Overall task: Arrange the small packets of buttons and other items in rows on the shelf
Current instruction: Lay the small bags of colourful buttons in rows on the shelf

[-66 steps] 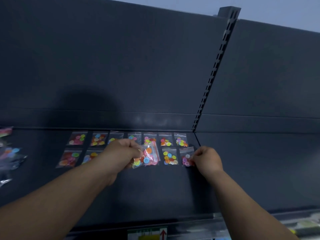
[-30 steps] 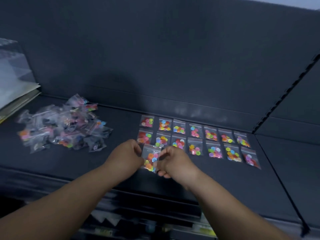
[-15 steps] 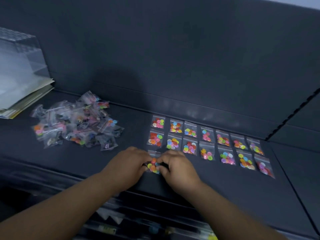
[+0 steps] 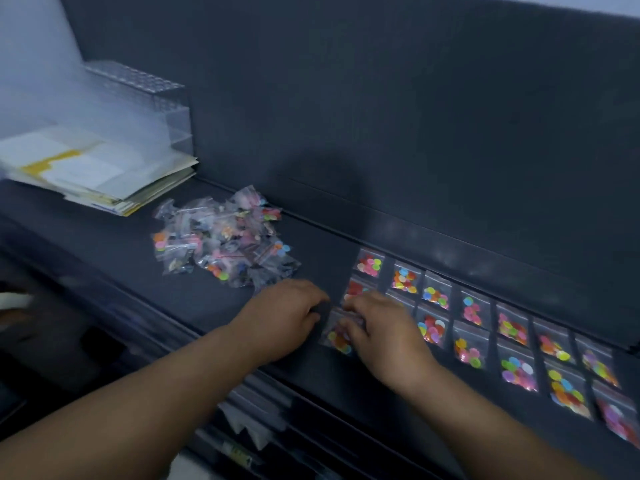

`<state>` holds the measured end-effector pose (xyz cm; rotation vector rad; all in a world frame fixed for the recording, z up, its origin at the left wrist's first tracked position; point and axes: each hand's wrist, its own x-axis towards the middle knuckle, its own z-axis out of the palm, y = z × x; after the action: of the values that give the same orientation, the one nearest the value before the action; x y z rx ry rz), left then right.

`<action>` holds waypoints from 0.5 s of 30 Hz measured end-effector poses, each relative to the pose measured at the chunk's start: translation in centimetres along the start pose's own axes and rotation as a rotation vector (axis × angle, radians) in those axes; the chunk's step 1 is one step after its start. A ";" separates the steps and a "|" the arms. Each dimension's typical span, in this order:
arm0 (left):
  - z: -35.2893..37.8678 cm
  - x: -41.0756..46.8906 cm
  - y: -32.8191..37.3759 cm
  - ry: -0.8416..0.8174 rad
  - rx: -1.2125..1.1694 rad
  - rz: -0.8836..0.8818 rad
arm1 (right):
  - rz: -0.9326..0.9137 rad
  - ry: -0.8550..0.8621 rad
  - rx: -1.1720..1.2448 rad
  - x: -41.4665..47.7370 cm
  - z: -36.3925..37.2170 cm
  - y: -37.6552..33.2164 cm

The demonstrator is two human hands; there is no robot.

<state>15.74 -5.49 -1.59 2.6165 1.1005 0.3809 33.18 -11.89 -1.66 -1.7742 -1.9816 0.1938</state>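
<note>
Shelf [image 4: 214, 306]: dark, flat, backed by a dark panel.
Rows: two rows of button packets [image 4: 485, 327] lie flat along the back, right of centre.
Hands: left hand [image 4: 287, 320] and right hand [image 4: 384, 330] close together, fingertips on one packet [image 4: 338, 336] starting a front row.
Pile: loose packets [image 4: 225, 240] heaped to the left.
Papers [image 4: 100, 174]: stacked at far left.

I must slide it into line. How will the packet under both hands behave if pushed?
The packet looks like thin clear plastic, so probably floppy. The loose buttons inside likely shift. On the smooth shelf it probably slides easily.
</note>
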 end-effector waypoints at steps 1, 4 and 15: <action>-0.6 0.0 -0.4 0.038 0.010 -0.025 | -0.028 -0.008 -0.009 0.7 -0.2 -0.4; -2.5 -0.4 -2.2 0.114 0.055 -0.135 | -0.068 -0.021 0.008 2.9 -0.4 -1.8; -9.7 -1.7 -14.1 0.277 0.046 -0.535 | -0.043 -0.028 0.089 11.4 3.9 -7.9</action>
<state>2.07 4.19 2.25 2.2199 1.8495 0.6050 23.79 -1.32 0.90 -1.6801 -1.9968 0.2900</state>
